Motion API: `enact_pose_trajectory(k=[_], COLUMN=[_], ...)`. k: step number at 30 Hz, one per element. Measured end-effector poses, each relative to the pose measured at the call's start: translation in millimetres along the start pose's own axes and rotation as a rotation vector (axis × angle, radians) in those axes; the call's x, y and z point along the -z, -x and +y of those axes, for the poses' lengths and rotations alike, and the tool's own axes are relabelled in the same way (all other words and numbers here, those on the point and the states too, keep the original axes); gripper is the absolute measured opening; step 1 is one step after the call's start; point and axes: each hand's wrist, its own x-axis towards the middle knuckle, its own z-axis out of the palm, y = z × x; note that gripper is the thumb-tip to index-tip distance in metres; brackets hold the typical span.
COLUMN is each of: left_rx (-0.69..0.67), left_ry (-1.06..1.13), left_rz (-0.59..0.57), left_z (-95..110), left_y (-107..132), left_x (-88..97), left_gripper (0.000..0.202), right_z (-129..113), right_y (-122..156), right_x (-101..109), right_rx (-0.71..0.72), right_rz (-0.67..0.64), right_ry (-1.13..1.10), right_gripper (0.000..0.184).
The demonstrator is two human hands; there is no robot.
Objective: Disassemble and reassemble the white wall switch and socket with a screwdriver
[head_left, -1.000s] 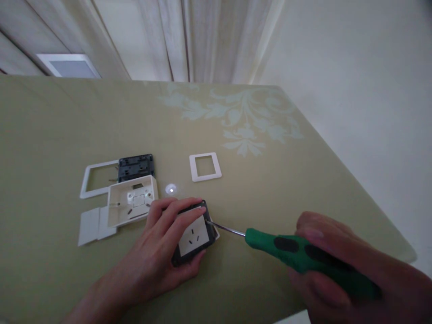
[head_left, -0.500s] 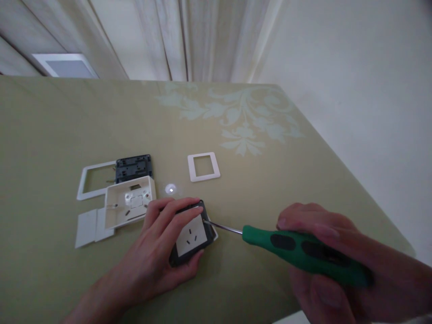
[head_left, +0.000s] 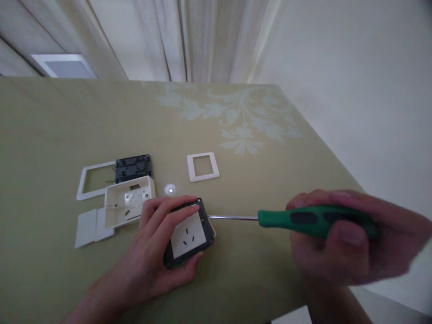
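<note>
My left hand point(head_left: 158, 252) grips a wall socket point(head_left: 189, 234) with a black frame and a white face, holding it tilted on the olive table point(head_left: 236, 270). My right hand point(head_left: 344, 238) is closed round the green and black handle of a screwdriver point(head_left: 303, 220). Its metal shaft lies nearly level and its tip points at the right edge of the socket, close to a small brass screw hole. I cannot tell whether the tip touches the socket.
Left of the socket lie a white mounting box point(head_left: 130, 204), a black socket module point(head_left: 133, 167), a large white frame point(head_left: 89, 180) and flat white covers point(head_left: 91, 227). A small white square frame point(head_left: 203, 166) lies further back. The table's right edge runs diagonally past my right hand.
My right hand has risen and levelled the screwdriver, its tip drawing back slightly from the socket. My left hand has shifted the socket a little to the left and tilted it.
</note>
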Motion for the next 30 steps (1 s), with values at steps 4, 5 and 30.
enact_pose_trajectory(k=[4,5,30], left_rx=[0.049,0.077,0.695], left_ry=[0.127,0.193,1.93], left_rz=[0.077,0.093,0.964], left_z=[-1.8,-1.5,1.2], left_y=[0.6,1.5,-35.4], left_x=[3.4,3.7,6.7], left_gripper=[0.07,0.067,0.051], right_z=[17.8,23.0,83.3], right_y=[-8.9,-10.2,-2.5], right_x=[-20.6,-22.7,-38.3], right_rx=[-0.25,-0.356,-0.728], right_rz=[0.079,0.034,-0.578], right_ry=[-0.153,-0.21,-0.188], right_gripper=[0.014,0.016,0.038])
